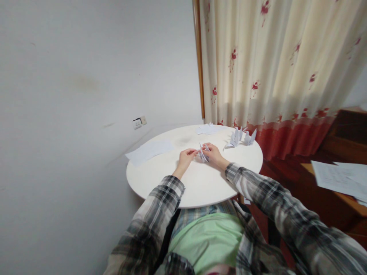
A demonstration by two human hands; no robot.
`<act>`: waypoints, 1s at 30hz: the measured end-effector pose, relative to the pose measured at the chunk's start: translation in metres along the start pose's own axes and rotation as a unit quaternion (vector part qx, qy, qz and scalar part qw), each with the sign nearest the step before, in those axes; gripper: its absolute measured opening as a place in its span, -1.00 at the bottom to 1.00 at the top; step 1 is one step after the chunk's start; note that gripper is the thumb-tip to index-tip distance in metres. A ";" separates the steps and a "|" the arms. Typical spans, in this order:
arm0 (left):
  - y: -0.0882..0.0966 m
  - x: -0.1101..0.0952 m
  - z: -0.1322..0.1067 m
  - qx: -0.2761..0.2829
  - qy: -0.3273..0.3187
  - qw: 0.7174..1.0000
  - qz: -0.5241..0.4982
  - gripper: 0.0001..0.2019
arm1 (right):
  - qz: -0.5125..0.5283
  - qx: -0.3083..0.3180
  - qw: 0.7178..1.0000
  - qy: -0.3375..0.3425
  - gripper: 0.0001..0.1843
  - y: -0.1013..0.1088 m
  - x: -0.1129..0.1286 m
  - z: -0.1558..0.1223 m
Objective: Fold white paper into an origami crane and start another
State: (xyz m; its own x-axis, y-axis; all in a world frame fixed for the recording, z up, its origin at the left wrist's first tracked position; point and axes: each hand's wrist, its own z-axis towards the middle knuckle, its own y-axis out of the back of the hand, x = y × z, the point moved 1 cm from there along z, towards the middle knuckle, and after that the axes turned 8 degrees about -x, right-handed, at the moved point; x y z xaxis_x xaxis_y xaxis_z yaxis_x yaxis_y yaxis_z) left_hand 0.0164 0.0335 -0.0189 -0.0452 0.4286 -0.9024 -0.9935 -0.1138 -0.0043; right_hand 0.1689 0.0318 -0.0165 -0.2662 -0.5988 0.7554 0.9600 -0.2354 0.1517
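Holding a small folded paper piece [203, 153] between them, the left hand [186, 156] and the right hand [213, 154] meet over the middle of the round white table [200, 183]. Both hands are closed to a pinch: the left takes the left tip of the paper, the right grips its other side, fingers curled. The piece is lifted slightly or rests just on the tabletop; I cannot tell which. It seems the folding is in a late step, because the paper already has narrow points. The next fold, I think, needs a firm pinch and a careful, straight crease. Behind the right hand stand finished paper cranes [241, 137], near the far edge. Flat white sheets [149, 151] lie to the left, and more paper [208, 128] lies by the curtain [272, 65].
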 end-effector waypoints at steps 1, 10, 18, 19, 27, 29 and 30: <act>0.000 0.000 0.000 -0.001 -0.001 1.000 0.000 -0.82 | -0.001 0.000 1.000 -0.001 -0.89 0.000 0.000 0.000; 0.000 -0.002 0.001 -0.017 -0.001 1.000 0.000 -0.81 | 0.022 -0.012 1.000 -0.013 -0.91 -0.003 -0.003 0.000; 0.000 -0.003 0.000 -0.008 0.006 1.000 -0.004 -0.78 | 0.018 -0.019 1.000 -0.011 -0.92 -0.003 -0.003 0.000; 0.000 -0.003 -0.001 -0.007 0.007 1.000 -0.005 -0.78 | 0.019 -0.018 1.000 -0.010 -0.92 -0.002 -0.002 0.000; -0.001 -0.008 -0.002 -0.009 -0.017 1.000 0.015 -0.82 | 0.015 -0.002 1.000 -0.001 -0.90 -0.002 -0.002 0.000; -0.001 -0.009 -0.003 -0.012 -0.020 1.000 0.016 -0.82 | 0.016 -0.002 1.000 0.001 -0.88 -0.002 -0.003 0.000; -0.001 -0.009 -0.003 -0.012 -0.022 1.000 0.017 -0.82 | 0.017 -0.004 1.000 0.001 -0.88 -0.002 -0.004 0.000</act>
State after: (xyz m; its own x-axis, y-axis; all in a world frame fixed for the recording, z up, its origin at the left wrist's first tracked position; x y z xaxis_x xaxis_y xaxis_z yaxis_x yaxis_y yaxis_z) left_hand 0.0177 0.0271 -0.0119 -0.0832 0.4629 -0.8825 -0.9885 -0.1507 0.0142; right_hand 0.1675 0.0342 -0.0198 -0.2335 -0.6077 0.7591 0.9677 -0.2212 0.1206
